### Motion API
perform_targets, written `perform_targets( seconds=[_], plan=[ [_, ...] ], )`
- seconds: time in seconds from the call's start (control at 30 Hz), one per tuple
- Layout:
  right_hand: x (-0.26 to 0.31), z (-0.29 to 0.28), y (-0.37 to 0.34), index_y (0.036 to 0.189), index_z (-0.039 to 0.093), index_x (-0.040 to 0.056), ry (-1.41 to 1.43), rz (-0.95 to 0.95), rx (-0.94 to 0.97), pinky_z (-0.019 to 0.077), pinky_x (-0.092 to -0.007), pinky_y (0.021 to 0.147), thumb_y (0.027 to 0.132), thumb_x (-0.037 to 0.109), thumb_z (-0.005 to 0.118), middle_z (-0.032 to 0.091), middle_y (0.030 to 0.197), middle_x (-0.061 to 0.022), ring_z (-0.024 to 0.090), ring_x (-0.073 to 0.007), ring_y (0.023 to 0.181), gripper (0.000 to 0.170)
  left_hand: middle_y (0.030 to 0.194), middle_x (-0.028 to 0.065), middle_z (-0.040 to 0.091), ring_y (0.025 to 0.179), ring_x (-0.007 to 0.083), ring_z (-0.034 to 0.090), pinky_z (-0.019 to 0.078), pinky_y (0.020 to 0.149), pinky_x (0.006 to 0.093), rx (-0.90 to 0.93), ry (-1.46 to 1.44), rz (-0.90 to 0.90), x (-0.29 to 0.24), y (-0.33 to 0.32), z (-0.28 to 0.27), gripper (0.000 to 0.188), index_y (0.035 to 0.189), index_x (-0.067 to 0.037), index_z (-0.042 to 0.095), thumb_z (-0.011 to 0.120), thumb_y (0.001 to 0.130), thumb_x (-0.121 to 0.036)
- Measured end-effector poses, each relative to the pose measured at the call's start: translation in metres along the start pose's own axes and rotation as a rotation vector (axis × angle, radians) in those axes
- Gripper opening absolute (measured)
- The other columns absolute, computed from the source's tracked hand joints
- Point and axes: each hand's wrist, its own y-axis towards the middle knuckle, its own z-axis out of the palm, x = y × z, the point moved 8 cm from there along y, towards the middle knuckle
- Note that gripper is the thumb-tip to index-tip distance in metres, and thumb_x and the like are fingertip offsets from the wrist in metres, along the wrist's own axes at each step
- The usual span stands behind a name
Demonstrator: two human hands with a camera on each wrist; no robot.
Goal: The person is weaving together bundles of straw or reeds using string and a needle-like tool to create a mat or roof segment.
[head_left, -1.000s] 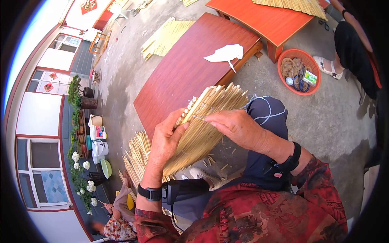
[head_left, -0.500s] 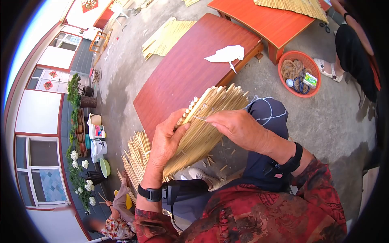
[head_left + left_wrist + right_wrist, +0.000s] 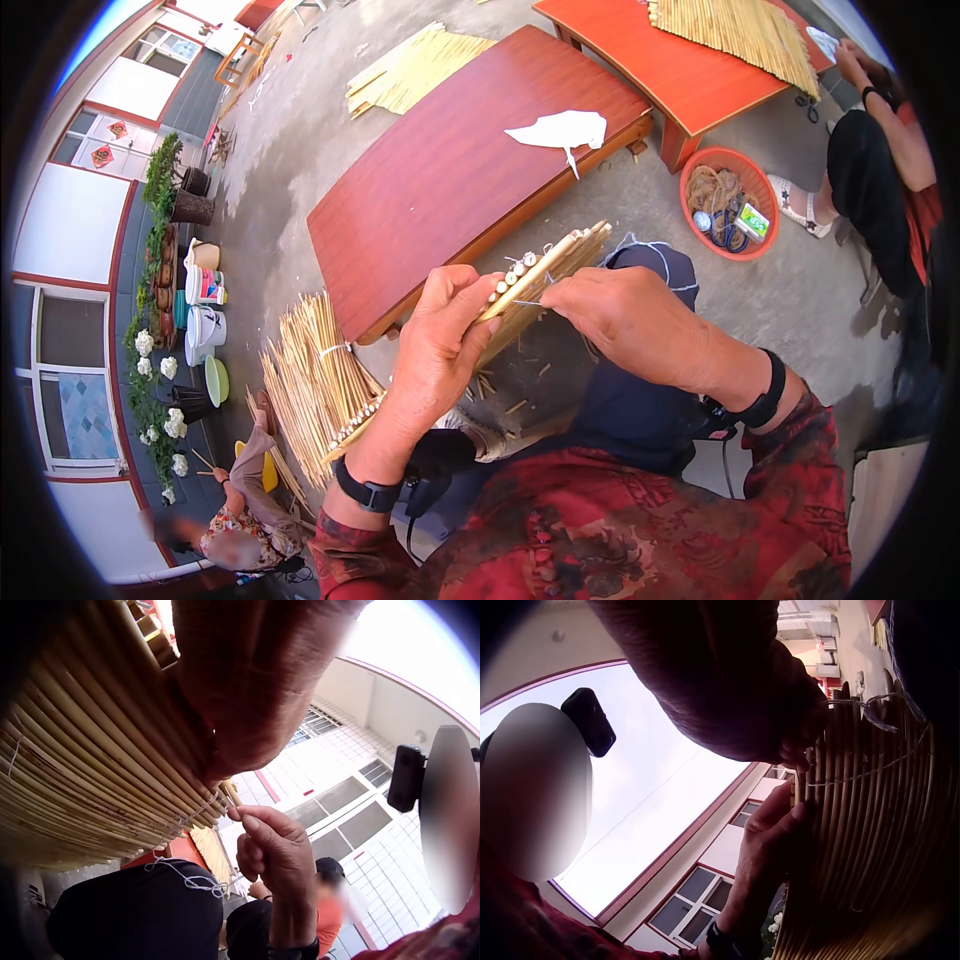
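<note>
A mat of thin pale stalks point(image 3: 97, 742), bound side by side with string, is held up between the hands. My left hand point(image 3: 440, 345) grips its edge, thumb on one face, near the white cut ends. My right hand point(image 3: 635, 325) pinches a thin strand point(image 3: 528, 303) at the outermost stalk. In the left wrist view the right hand point(image 3: 277, 851) has thumb and forefinger together by the binding. Pale blue string point(image 3: 196, 879) trails in loops over the knee. The right wrist view shows a line of string point(image 3: 855, 776) crossing the stalks.
A low red-brown table point(image 3: 450, 170) with a white scrap point(image 3: 562, 130) lies ahead. An orange basket point(image 3: 735, 252) of twine and scissors sits at right. A stalk bundle point(image 3: 305, 375) lies at left. Two people sit nearby, at lower left and upper right.
The mat has turned more edge-on, and both hands have shifted right and slightly lower in the head view. The view has tilted, showing more of the bundle. The person at right has raised their hands.
</note>
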Motion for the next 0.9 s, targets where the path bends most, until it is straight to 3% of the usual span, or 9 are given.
perform_targets(
  seconds=[0.1, 0.3, 0.9],
  plan=[
    [0.004, 0.005, -0.01, 0.088, 0.052, 0.0021, -0.017, 0.061, 0.086, 0.0495, -0.0404, 0.058, 0.079, 0.005, 0.052, 0.058, 0.076, -0.0143, 0.061, -0.033, 0.072, 0.009, 0.095, 0.0076, 0.046, 0.085, 0.0187, 0.05, 0.0423, 0.075, 0.025, -0.004, 0.049, 0.019, -0.007, -0.003, 0.005, 0.041, 0.114, -0.003, 0.059, 0.063, 0.075, 0.008],
    [0.007, 0.007, -0.017, 0.093, 0.053, 0.0024, -0.012, 0.072, 0.062, 0.05, -0.0376, 0.056, 0.081, 0.005, 0.052, 0.058, 0.075, -0.0125, 0.062, -0.0296, 0.071, 0.012, 0.091, 0.0077, 0.045, 0.079, 0.0185, 0.049, 0.0424, 0.067, 0.0278, -0.037, 0.096, 0.044, -0.012, -0.009, 0.008, 0.043, 0.114, -0.004, 0.059, 0.064, 0.073, 0.007],
    [0.006, 0.007, -0.014, 0.093, 0.056, 0.0021, -0.035, 0.172, 0.047, 0.0498, -0.0377, 0.06, 0.083, 0.008, 0.056, 0.06, 0.078, -0.0141, 0.062, -0.0307, 0.073, 0.012, 0.089, 0.0094, 0.049, 0.082, 0.0252, 0.051, 0.0433, 0.065, 0.0345, -0.078, 0.153, 0.149, -0.022, -0.01, 0.008, 0.044, 0.111, -0.005, 0.059, 0.068, 0.069, 0.003]
  ],
)
